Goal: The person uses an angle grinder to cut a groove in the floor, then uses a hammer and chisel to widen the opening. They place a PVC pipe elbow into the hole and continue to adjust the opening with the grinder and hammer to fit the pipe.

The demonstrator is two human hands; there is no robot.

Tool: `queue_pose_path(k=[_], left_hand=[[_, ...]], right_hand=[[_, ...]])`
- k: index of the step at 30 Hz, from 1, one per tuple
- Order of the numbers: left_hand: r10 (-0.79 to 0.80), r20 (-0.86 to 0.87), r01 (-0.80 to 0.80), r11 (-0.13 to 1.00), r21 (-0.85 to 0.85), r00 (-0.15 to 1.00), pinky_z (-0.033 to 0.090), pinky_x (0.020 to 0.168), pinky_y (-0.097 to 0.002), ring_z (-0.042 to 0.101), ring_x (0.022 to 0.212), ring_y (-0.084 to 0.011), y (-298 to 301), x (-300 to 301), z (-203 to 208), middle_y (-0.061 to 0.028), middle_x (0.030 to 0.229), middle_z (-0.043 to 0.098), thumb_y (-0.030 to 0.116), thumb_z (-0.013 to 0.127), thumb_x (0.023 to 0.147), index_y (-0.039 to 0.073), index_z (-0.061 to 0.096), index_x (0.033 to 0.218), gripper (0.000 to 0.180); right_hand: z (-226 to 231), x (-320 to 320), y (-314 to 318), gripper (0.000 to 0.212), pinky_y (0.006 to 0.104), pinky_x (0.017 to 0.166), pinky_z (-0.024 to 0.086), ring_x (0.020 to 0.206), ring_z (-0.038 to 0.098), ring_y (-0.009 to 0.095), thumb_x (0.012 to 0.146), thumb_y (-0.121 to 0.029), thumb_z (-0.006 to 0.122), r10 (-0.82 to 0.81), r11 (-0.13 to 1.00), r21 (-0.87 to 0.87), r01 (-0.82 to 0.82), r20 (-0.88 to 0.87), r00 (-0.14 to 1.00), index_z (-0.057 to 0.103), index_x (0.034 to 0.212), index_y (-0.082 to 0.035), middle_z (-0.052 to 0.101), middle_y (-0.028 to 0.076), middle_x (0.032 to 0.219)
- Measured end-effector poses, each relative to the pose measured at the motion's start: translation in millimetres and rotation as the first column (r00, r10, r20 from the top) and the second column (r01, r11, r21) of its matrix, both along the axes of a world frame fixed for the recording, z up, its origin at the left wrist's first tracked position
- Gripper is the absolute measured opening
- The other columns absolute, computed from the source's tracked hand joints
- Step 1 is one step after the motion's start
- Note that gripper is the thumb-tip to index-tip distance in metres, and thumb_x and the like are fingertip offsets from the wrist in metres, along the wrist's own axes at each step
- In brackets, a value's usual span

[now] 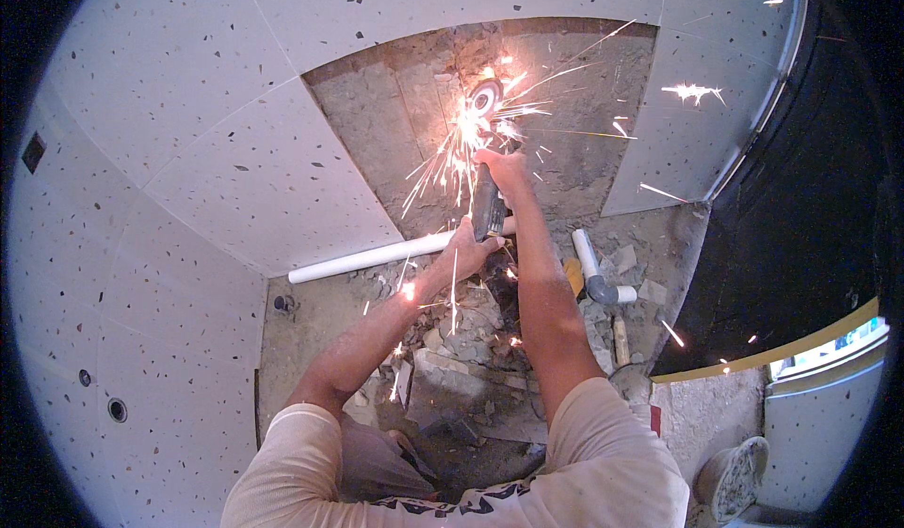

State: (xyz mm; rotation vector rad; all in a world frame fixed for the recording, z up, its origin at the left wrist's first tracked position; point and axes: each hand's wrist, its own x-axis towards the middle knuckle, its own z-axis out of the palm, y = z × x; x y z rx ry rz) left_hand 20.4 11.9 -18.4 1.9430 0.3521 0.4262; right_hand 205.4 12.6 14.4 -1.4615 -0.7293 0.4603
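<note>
Both my arms reach forward to an angle grinder (486,206) with a dark body. My right hand (507,172) is closed around it near its head, and my left hand (465,247) grips the rear end. The round disc (484,100) sits against the bare wall patch (574,128), a rough grey-brown area without tiles. Bright sparks (463,142) spray from the disc in all directions, some flying back over my forearms. Glare hides the exact spot where the disc meets the wall.
A long white pipe (367,257) lies below the patch, behind my hands. An L-shaped pipe with a grey elbow (599,288) rests to the right. Broken rubble (461,335) covers the floor. Speckled white tiles (198,179) surround the patch; a black panel (791,217) stands right.
</note>
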Motion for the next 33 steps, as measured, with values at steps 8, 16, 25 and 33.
queue_pose_path(k=[8, 16, 25, 33], left_hand=[[0.117, -0.185, -0.106, 0.992, 0.065, 0.976, 0.046, 0.096, -0.0432, 0.060, 0.111, -0.0317, -23, 2, 30, -0.0221, 0.116, 0.061, 0.025, 0.076, 0.085, -0.004, 0.043, 0.127, 0.060], [-0.104, 0.108, 0.131, 0.950, -0.282, 0.989, 0.050, 0.089, -0.0366, 0.062, 0.103, -0.0210, 20, 4, -48, -0.0130, 0.112, 0.065, 0.016, 0.072, 0.090, -0.001, 0.049, 0.126, 0.046], [0.047, -0.198, -0.052, 0.998, -0.020, 0.979, 0.054, 0.082, -0.0344, 0.064, 0.098, -0.0201, 2, -13, 8, -0.0134, 0.107, 0.066, 0.026, 0.071, 0.090, -0.002, 0.045, 0.127, 0.054], [0.121, -0.092, -0.102, 0.976, 0.190, 0.988, 0.051, 0.088, -0.0405, 0.063, 0.101, -0.0231, 12, -12, -15, -0.0136, 0.109, 0.065, 0.023, 0.069, 0.090, -0.003, 0.044, 0.133, 0.057]], right_hand=[[-36, 33, 17, 0.027, 0.0326, 0.067, 0.048, 0.076, 0.061, 0.014, 0.078, -0.029, 0.072, -0.295, 0.946, -0.134, 0.294, 0.009, 0.955, 0.071, 0.084, -0.002, 0.066, 0.006, 0.080], [0, -7, 4, 0.045, 0.0355, 0.078, 0.049, 0.084, 0.063, 0.023, 0.081, -0.037, 0.068, -0.142, 0.982, -0.031, 0.188, 0.539, 0.831, 0.069, 0.101, 0.003, 0.069, 0.010, 0.092], [20, -29, -16, 0.040, 0.0405, 0.094, 0.046, 0.107, 0.062, 0.033, 0.080, -0.034, 0.070, -0.097, 0.986, -0.117, 0.118, 0.173, 0.980, 0.071, 0.112, -0.009, 0.069, 0.010, 0.118], [11, -17, 2, 0.042, 0.0387, 0.063, 0.049, 0.066, 0.063, 0.025, 0.064, -0.032, 0.074, -0.230, 0.946, -0.231, 0.228, 0.020, 0.973, 0.070, 0.083, 0.006, 0.068, 0.014, 0.077]])
